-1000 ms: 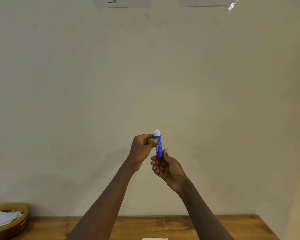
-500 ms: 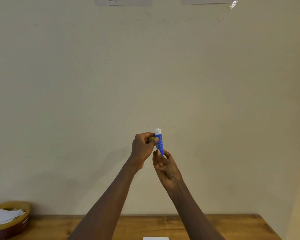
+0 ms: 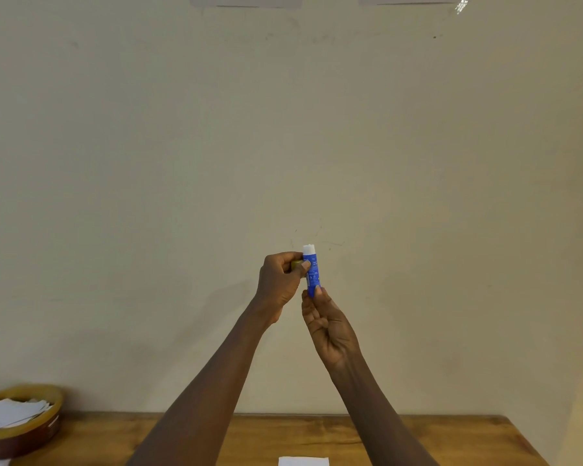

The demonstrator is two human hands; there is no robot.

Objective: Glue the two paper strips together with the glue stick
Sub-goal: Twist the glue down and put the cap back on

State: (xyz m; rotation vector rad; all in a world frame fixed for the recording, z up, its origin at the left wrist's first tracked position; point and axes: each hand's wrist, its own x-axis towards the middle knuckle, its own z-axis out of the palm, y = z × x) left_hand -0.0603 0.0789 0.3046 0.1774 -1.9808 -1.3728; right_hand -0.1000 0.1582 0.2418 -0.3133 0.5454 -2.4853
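A blue glue stick (image 3: pixel 313 272) stands upright in the air before the wall, its white glue tip exposed at the top. My left hand (image 3: pixel 280 284) grips its upper body, with a yellow cap (image 3: pixel 296 265) tucked under the fingers. My right hand (image 3: pixel 329 326) pinches the bottom end of the stick with its fingertips, palm facing me. A white paper strip (image 3: pixel 303 461) lies on the wooden table (image 3: pixel 418 442) at the bottom edge of the view, mostly cut off.
A round brown and yellow bowl (image 3: pixel 31 428) holding several white paper pieces sits at the table's left end. A plain cream wall stands right behind the table. Sheets of paper (image 3: pixel 246 1) are taped high on the wall.
My right hand has shifted from cupping the stick's lower body to pinching its bottom end with the fingertips. The white glue tip has become slightly shorter.
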